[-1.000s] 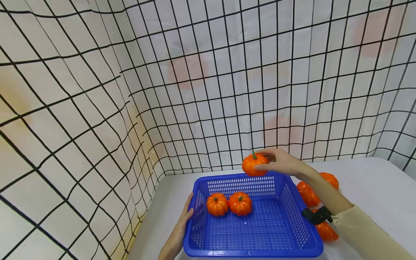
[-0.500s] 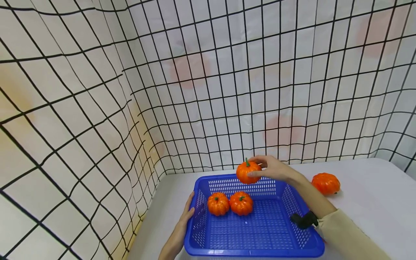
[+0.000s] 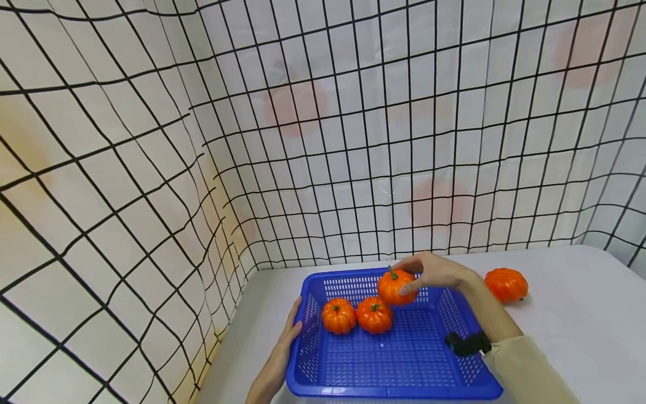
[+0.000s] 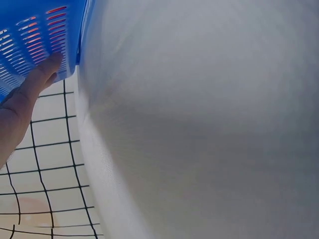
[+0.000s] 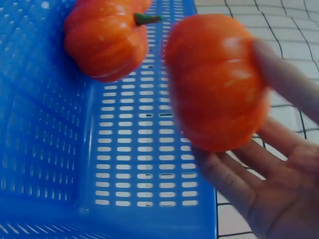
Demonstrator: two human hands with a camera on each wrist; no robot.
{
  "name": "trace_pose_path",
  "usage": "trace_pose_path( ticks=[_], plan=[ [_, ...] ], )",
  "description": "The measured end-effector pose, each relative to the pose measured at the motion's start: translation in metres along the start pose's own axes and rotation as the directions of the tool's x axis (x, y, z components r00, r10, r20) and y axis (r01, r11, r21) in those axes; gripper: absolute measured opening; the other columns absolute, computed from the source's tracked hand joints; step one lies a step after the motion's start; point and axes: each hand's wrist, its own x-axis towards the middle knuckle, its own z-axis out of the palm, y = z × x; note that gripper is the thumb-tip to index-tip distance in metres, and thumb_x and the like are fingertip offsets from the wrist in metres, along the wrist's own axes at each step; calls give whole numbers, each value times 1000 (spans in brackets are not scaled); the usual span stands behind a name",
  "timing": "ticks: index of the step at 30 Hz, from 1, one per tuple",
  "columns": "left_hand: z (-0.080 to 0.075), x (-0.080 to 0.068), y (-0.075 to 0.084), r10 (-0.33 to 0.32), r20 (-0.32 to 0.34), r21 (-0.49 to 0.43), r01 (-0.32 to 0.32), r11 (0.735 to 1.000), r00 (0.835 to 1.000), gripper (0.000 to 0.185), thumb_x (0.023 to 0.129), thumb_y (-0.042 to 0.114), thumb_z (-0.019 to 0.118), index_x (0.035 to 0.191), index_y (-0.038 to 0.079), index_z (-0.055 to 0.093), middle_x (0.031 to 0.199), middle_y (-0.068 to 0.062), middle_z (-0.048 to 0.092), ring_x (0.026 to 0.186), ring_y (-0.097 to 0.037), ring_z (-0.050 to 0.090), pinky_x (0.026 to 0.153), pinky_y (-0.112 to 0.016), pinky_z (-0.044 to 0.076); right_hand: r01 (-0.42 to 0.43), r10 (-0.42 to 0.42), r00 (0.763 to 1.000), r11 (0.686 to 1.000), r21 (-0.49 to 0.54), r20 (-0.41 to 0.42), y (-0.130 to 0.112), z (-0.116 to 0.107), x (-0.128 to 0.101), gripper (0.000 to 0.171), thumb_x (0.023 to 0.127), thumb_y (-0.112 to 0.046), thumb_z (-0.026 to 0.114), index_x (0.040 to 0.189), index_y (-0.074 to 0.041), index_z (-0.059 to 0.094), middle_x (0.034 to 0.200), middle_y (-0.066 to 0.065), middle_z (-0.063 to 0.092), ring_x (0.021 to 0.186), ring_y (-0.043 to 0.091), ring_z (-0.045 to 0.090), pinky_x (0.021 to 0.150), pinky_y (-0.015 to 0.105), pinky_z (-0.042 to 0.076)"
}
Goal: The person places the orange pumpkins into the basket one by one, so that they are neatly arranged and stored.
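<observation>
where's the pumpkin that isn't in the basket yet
In the head view one orange pumpkin sits on the white table, to the right of the blue basket and just beyond the right hand.

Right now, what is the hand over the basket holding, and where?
The right hand grips an orange pumpkin round its sides. The left hand only touches the blue basket.

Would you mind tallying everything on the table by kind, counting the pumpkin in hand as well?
Orange pumpkins: 4 — two lying in the basket, one gripped by the right hand above it, one on the table.
Blue basket: 1, touched by the left hand.
Total: 5.
</observation>
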Motion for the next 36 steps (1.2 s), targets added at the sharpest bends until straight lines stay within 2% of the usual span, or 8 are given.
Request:
trace_pose_path(
  ticks=[7, 12, 18, 23, 30, 36],
  plan=[
    [0, 0, 1, -10, 0, 4, 10, 1000, 1000, 62, 110, 47, 29, 166, 40, 2, 176, -10, -12, 159, -48, -13, 120, -76, -9, -53, 55, 995, 998, -22, 83, 5, -1, 3, 58, 79, -18, 90, 128, 3, 70, 126, 17, 73, 122, 38, 67, 106, 57, 53],
    [0, 0, 1, -6, 7, 4, 6, 1000, 1000, 62, 111, 46, 28, 166, 41, 2, 176, -10, -12, 159, -47, -12, 121, -75, -8, -87, 97, 991, 990, -107, 92, 6, -1, 1, 58, 74, -16, 93, 124, 4, 72, 125, 20, 73, 118, 38, 68, 102, 55, 55],
    [-1, 1, 0, -4, 5, 4, 4, 1000, 1000, 62, 110, 46, 28, 166, 40, 2, 176, -10, -12, 159, -48, -12, 121, -76, -6, -122, 147, 984, 968, -217, 101, 10, 2, 4, 51, 71, -16, 94, 117, 0, 76, 120, 17, 75, 111, 33, 69, 100, 55, 56],
    [-1, 0, 0, 0, 9, 0, 0, 1000, 1000, 62, 111, 45, 28, 166, 40, 2, 176, -10, -12, 159, -48, -11, 121, -75, -6, -119, 148, 980, 973, -200, 134, 13, 6, 5, 50, 71, -12, 94, 116, -1, 76, 121, 16, 75, 117, 38, 68, 102, 57, 54],
    [-1, -1, 1, 4, 2, -1, -4, 1000, 1000, 62, 111, 45, 28, 167, 39, 2, 176, -10, -12, 159, -47, -12, 121, -76, -8, -121, 161, 969, 970, -210, 185, 18, 9, 9, 50, 73, -12, 93, 120, -5, 76, 124, 11, 75, 116, 32, 68, 101, 54, 55],
    [-1, -1, 1, -5, -1, 2, 5, 1000, 1000, 62, 110, 46, 28, 166, 40, 2, 176, -10, -11, 159, -49, -10, 121, -76, -6, -191, 233, 958, 954, -232, 169, 20, 9, 8, 52, 71, -13, 95, 121, -14, 78, 127, 17, 73, 124, 38, 65, 103, 56, 54]
  ],
)
